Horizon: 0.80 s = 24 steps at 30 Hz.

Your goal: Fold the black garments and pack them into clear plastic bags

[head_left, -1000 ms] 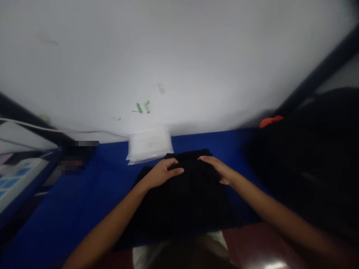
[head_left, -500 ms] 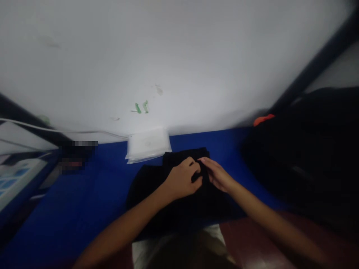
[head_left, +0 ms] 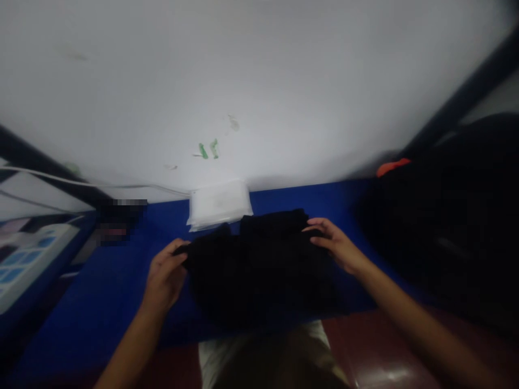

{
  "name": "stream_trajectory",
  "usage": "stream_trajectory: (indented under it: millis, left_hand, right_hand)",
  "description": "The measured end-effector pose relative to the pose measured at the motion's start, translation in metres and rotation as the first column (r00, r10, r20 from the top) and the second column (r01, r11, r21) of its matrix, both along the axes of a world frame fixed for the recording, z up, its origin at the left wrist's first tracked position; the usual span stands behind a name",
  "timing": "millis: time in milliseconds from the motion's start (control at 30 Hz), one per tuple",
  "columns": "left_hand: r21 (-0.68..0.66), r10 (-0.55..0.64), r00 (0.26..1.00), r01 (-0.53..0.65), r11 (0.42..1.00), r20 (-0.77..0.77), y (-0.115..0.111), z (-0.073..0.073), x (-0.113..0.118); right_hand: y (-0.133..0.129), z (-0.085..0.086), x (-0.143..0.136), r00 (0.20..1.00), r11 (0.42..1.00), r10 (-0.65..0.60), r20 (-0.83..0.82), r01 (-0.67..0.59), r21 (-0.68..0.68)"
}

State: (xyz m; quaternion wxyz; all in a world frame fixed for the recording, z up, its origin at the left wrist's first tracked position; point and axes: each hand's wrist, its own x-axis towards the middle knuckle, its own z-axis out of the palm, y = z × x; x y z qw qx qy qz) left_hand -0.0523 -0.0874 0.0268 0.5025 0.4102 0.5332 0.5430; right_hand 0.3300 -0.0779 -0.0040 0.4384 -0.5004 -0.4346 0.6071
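Observation:
A black cloth (head_left: 263,265) lies spread and partly bunched on a blue surface (head_left: 117,286) in front of me. My left hand (head_left: 166,273) pinches its left edge between thumb and fingers. At the upper right edge of the cloth, my right hand (head_left: 334,243) grips the fabric between thumb and fingers. Both hands are closed on the same dark cloth, whose folds are hard to make out. Just behind it sits a white packet in clear plastic (head_left: 220,204).
A white wall (head_left: 284,97) rises behind the surface. At the left are a power strip (head_left: 34,259), a white cable (head_left: 93,185) and a dark blurred item (head_left: 121,221). A large black object (head_left: 458,232) with an orange piece (head_left: 392,167) stands at the right.
My left hand has moved left from the middle of the cloth to its left edge, drawing fabric with it. My right hand has shifted slightly right and closed on the cloth.

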Motion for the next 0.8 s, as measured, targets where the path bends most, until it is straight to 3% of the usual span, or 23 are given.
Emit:
stream_trajectory:
  millis: [67, 133, 200, 300, 367, 400, 500, 567, 633, 700, 800]
  left_hand:
    - [-0.033, -0.067, 0.994, 0.065, 0.997, -0.082, -0.008, -0.004, -0.019]
    - [-0.071, -0.192, 0.935, 0.179, 0.981, -0.299, -0.013, -0.008, -0.035]
    - [-0.073, -0.218, 0.781, 0.218, 0.973, -0.585, -0.015, -0.01, -0.043]
    - [0.098, 0.022, 0.494, 0.127, 0.987, -0.869, -0.015, -0.007, -0.034]
    - [0.2, 0.108, 0.389, 0.206, 0.958, -0.915, -0.012, -0.001, -0.014]
    - [0.219, 0.091, 0.375, 0.315, 0.923, -0.923, -0.01, 0.002, -0.002]
    - [0.087, -0.143, 0.276, 0.677, 0.731, -0.95, -0.002, 0.007, 0.037]
    - [0.02, -0.21, 0.191, 0.783, 0.622, -0.959, 0.004, 0.006, 0.058]
    - [-0.023, -0.22, 0.123, 0.827, 0.562, -0.968, 0.01, 0.003, 0.07]
    - [-0.049, -0.227, 0.092, 0.834, 0.549, -0.97, 0.016, 0.0, 0.074]
    - [-0.035, -0.258, 0.169, 0.772, 0.634, -0.951, 0.03, -0.001, 0.068]
  right_hand:
    - [0.001, 0.0, 0.007, 0.998, 0.999, -0.023, 0.05, 0.022, 0.029]
    - [0.001, 0.0, 0.012, 0.987, 0.996, 0.002, 0.158, -0.017, 0.091]
    - [-0.001, -0.001, 0.015, 0.945, 0.981, 0.068, 0.32, -0.121, 0.15]
    - [-0.006, 0.004, 0.018, 0.812, 0.939, 0.147, 0.565, -0.294, 0.178]
    - [-0.009, 0.01, 0.02, 0.732, 0.9, 0.176, 0.658, -0.39, 0.193]
    - [-0.01, 0.012, 0.021, 0.701, 0.877, 0.193, 0.687, -0.438, 0.2]
    - [-0.013, 0.015, 0.026, 0.601, 0.815, 0.249, 0.759, -0.554, 0.172]
    - [-0.015, 0.012, 0.03, 0.55, 0.816, 0.233, 0.802, -0.56, 0.147]
    - [-0.015, 0.007, 0.033, 0.532, 0.835, 0.179, 0.827, -0.527, 0.158]
    - [-0.013, 0.004, 0.034, 0.552, 0.844, 0.114, 0.826, -0.493, 0.213]
    - [-0.003, 0.006, 0.034, 0.619, 0.825, 0.031, 0.785, -0.459, 0.33]
